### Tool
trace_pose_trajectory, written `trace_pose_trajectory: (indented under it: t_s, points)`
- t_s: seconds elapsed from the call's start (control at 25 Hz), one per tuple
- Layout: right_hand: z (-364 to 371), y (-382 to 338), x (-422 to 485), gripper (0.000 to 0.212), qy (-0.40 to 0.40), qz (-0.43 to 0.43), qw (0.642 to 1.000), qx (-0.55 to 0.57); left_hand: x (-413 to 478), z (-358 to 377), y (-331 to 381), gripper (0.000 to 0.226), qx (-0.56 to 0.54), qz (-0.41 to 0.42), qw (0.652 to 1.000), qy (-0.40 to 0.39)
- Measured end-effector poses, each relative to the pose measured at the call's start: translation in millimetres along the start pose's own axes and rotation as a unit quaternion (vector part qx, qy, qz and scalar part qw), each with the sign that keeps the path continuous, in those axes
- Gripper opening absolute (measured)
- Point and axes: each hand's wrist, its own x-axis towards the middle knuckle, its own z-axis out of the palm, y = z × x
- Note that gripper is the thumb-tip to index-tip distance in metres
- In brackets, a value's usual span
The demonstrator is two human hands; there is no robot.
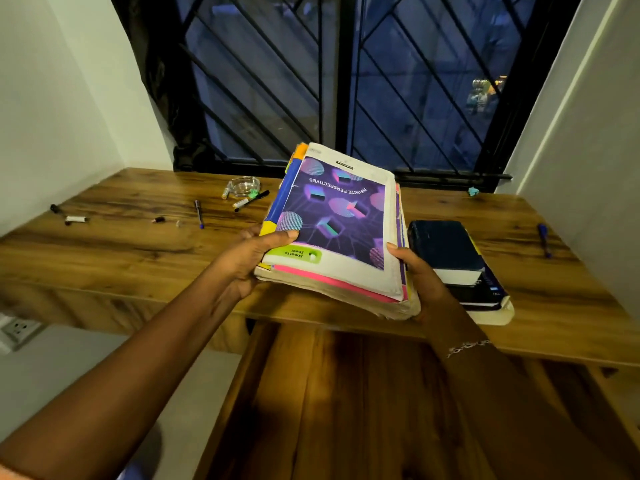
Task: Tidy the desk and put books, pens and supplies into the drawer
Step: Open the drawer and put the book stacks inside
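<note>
I hold a stack of notebooks (pixel 341 220) with a purple patterned cover above the front of the wooden desk (pixel 121 247). My left hand (pixel 254 259) grips its near left corner, thumb on the cover. My right hand (pixel 417 271) grips the near right edge. A pile of dark books (pixel 450 251) lies on the desk just right of the stack. Pens and markers are scattered on the left: a blue pen (pixel 199 213), a black marker (pixel 251 200), a white marker (pixel 76 220). Another blue pen (pixel 543 240) lies at the far right. The open wooden drawer (pixel 346 403) is below the desk edge.
A glass ashtray (pixel 244 185) stands near the back centre by a barred window (pixel 346 81). A small teal scrap (pixel 473 191) lies at the back right. White walls close in both sides. A wall socket (pixel 20 329) is low on the left.
</note>
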Motion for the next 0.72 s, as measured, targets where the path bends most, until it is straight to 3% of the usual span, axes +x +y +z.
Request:
trace_pose_trajectory:
  t_s: [0.12,0.28,0.48,0.6,0.72]
  points:
    - [6.4,2.7,-40.4,0.063,0.029,0.021,0.999,-0.034,-38.4,1.0,-4.1,0.027,0.011,-0.022,1.000,0.001]
    - [8.0,11.6,-104.4,0.014,0.072,0.052,0.982,-0.165,-98.9,-10.2,-35.4,0.039,0.037,-0.059,0.997,-0.040]
    - [-1.9,62.9,-148.5,0.030,0.124,0.053,0.949,-0.286,-143.3,-31.4,-78.8,0.027,0.072,-0.169,0.980,-0.081]
    - [-12.0,105.1,-162.1,0.023,0.122,0.088,0.945,-0.289,-152.7,-46.8,-103.6,0.032,0.103,-0.237,0.961,-0.097]
    - [-20.3,137.2,-168.8,0.021,0.139,0.125,0.941,-0.282,-154.6,-55.5,-128.5,0.023,0.162,-0.267,0.947,-0.077]
